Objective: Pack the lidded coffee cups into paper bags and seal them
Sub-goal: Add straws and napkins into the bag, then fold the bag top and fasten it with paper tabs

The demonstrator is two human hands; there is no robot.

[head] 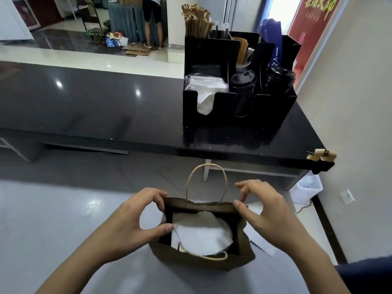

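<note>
A black organizer (237, 124) sits on the dark counter (95, 107) at one o'clock, holding napkins (206, 88), black lids (242, 81) and wooden stirrers (196, 22).

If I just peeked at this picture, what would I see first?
First, two hands at the bottom middle: the left hand and the right hand each pinch a top corner of an open brown paper bag, with a white napkin showing inside. Next, the black organizer on the dark counter at upper right, holding stacked black lids.
</note>
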